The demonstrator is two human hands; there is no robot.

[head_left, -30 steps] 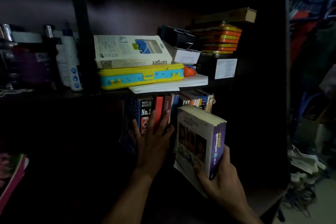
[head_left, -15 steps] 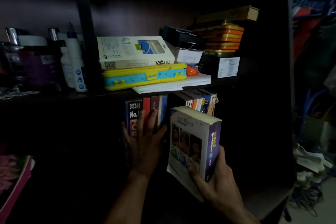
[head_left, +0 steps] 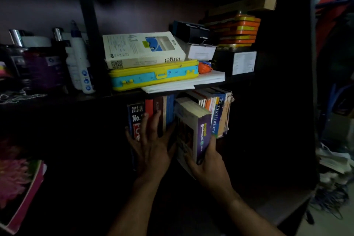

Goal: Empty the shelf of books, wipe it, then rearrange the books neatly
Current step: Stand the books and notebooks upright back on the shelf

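Observation:
A row of upright books (head_left: 151, 111) stands on the dark lower shelf, under the upper shelf board (head_left: 122, 95). My left hand (head_left: 151, 143) presses flat with spread fingers against the spines at the row's left part. My right hand (head_left: 208, 163) grips the bottom of a thick purple-spined book (head_left: 193, 128), which sits upright in the gap between the left spines and a blue Dictionary (head_left: 217, 117). More orange and white books lean at the right end.
On the upper shelf lie a white box (head_left: 141, 50) on a yellow-blue case (head_left: 153, 76), white papers (head_left: 183, 83), dark boxes and orange tins (head_left: 237, 30). Bottles (head_left: 80, 59) stand at left. A pink flowered book (head_left: 19, 188) leans at lower left. Clutter fills the floor at right.
My right hand has pushed the purple-spined book up and back into the gap in the row. My left hand stays pressed on the left spines, shifting slightly left.

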